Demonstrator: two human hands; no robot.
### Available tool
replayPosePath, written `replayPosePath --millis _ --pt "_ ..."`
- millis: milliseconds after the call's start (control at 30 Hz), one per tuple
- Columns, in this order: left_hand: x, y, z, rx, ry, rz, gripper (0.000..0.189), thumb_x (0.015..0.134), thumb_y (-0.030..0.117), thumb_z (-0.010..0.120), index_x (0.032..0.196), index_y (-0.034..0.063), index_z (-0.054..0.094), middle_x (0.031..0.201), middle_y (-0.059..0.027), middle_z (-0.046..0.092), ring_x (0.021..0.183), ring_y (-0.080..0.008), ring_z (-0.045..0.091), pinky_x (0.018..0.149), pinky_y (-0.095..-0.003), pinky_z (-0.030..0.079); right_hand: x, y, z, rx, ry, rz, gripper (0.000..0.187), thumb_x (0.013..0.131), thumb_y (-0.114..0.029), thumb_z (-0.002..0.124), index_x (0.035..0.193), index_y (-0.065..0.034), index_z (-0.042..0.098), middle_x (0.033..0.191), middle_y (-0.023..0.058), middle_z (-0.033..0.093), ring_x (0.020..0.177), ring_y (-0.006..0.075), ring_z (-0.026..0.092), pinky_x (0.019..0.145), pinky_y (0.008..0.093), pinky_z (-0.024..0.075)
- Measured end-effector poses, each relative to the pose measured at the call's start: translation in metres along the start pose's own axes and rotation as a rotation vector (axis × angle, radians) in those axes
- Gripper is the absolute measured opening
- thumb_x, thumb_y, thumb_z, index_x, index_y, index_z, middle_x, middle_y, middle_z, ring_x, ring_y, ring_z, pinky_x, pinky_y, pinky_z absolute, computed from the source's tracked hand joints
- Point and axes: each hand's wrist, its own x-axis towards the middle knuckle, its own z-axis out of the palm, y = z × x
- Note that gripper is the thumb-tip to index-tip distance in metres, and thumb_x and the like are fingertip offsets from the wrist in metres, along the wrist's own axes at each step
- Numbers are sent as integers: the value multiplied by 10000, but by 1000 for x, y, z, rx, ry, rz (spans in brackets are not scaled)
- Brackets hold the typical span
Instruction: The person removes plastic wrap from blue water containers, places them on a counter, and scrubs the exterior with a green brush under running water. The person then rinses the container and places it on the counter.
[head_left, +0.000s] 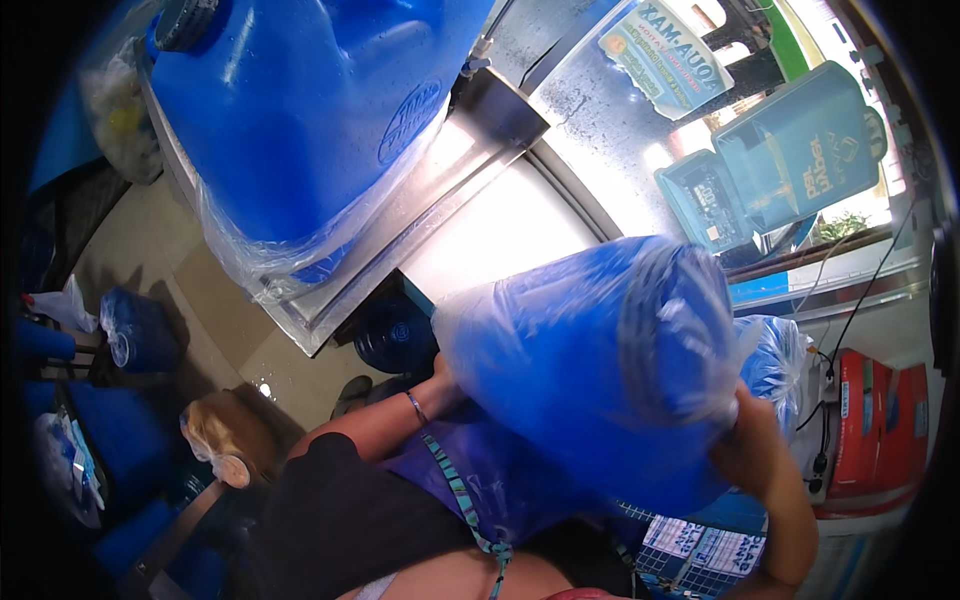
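Note:
A large blue plastic water container (555, 360), wrapped in clear plastic film, lies tilted before my torso. My left hand (447, 379) supports its left end from beneath; the container hides most of the fingers. At its other end, my right hand (750, 435) holds the gathered film beside the round, ridged part of the container. Another big blue water jug (300, 127) with a dark screw cap stands in film on the metal counter (315, 319) at the upper left.
A round blue bottle (397, 334) sits below the counter. Bagged containers (142, 330) are on the tiled floor at left. At right are another film-wrapped container (772, 360), a red case (877, 427), and plugs with cables (821, 450). Signs hang on the window (667, 60).

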Motion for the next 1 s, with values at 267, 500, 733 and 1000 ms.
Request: replayPosePath --millis 267,500,733,1000 --pt "22 27 29 55 30 -26 434 992 273 335 1271 -16 501 1262 -230 556 1118 -358 564 987 -499 444 65 40 -21 10 118 -166 457 764 -27 651 1206 8 542 1038 208 669 995 332 654 847 364 488" --pt "-49 37 66 833 444 821 348 921 197 424 1161 -28 540 1134 -190 599 1046 -377 575 1010 -451 401 59 32 -16 23 164 -149 491 736 -51 634 1213 8 535 988 217 668 933 367 657 821 369 490" --pt "-109 51 99 1414 -1005 803 100 757 54 565 803 34 651 788 -107 609 701 -296 609 645 -389 492 55 40 -6 78 286 -65 482 734 -60 619 1202 21 531 973 230 664 909 394 648 800 374 487" --pt "-107 41 138 1434 -969 -48 328 909 267 641 1096 -3 643 891 -114 678 820 -146 633 716 -305 487 56 43 -5 126 298 -116 424 728 -73 628 1128 33 536 916 240 649 875 421 627 760 397 483"
